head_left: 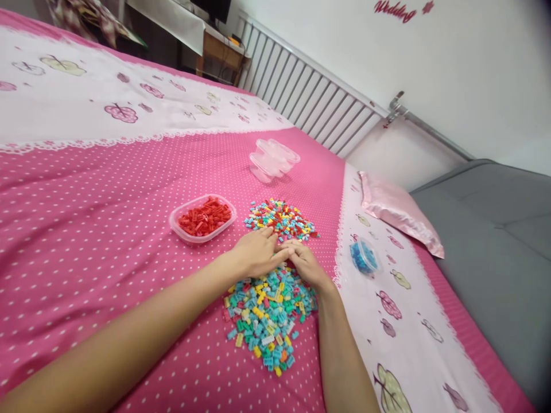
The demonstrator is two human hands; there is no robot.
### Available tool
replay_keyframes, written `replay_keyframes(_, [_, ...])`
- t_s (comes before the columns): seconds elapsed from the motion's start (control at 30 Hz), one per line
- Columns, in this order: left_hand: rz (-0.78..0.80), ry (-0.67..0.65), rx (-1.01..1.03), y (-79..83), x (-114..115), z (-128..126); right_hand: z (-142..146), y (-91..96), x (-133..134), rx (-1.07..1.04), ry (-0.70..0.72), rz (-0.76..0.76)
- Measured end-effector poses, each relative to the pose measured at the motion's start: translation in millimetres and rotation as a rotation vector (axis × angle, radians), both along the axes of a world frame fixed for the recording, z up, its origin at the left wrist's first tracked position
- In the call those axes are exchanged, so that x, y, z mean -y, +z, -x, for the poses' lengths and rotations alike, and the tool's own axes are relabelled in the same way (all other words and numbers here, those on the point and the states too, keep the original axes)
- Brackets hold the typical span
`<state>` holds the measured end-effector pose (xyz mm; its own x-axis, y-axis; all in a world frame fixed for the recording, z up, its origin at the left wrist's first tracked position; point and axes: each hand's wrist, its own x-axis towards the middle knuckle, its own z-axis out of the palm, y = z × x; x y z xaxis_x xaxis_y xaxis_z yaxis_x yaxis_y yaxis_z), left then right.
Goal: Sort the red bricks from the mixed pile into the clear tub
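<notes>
From where I stand, a pink pillow [398, 212] lies on the bed [107, 223], against a grey padded board [482, 246]; a metal railing [310, 86] runs behind. Nearer, some clear plastic pieces [275, 159] are stacked; whether they are lids or boxes, I cannot tell. The left hand [257, 252] and right hand [305, 264] meet between the near heap of bricks [269, 324] and the far heap [282, 217], covering part of both. Their fingers are close together, and I cannot tell if they hold something. An open tub [198, 238] contains red pieces [204, 215]; a smaller clear tub [376, 259] contains blue ones [361, 257].
</notes>
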<state>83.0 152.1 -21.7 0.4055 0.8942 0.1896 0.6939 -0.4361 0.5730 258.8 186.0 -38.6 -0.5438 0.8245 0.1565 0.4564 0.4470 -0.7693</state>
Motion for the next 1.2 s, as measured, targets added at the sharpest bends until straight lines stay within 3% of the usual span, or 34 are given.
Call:
replay_keyframes(0.27, [0.054,-0.065,0.269,-14.8,4,0,-14,-6.8,-12,-0.399,-0.442,0.249])
replay_keyframes(0.4, [0.116,0.016,0.391,-5.9,2,0,-6,-4.4,-8,-0.447,-0.45,0.255])
replay_keyframes(0.47, [0.18,0.092,0.569,-0.4,0,-1,0,2.7,-3,-0.469,-0.424,0.223])
replay_keyframes(0.53, [0.346,0.164,0.898,5.2,-3,-3,8,11.6,4,-0.476,-0.408,0.167])
replay_keyframes(0.67, [0.902,0.163,1.553,16.4,-6,-4,25,28.2,23,-0.441,-0.355,0.013])
replay_keyframes(0.77, [1.184,0.101,1.71,21.6,-5,-2,35,37.0,33,-0.354,-0.315,-0.118])
replay_keyframes(0.87, [1.304,0.066,1.754,22.2,-5,0,31,38.6,31,-0.29,-0.334,-0.2])
replay_keyframes(0.93, [1.324,0.079,1.762,21.3,-7,3,17,31.1,18,-0.327,-0.407,-0.21])
replay_keyframes(1.03, [1.258,0.178,1.767,20.8,-10,6,-17,3.6,-11,-0.363,-0.618,-0.16])
replay_keyframes(1.1, [1.193,0.248,1.766,21.1,-11,7,-41,-21.0,-30,-0.298,-0.731,-0.143])
replay_keyframes(1.2, [1.119,0.303,1.773,21.7,-12,8,-63,-52.3,-48,-0.149,-0.78,-0.078])
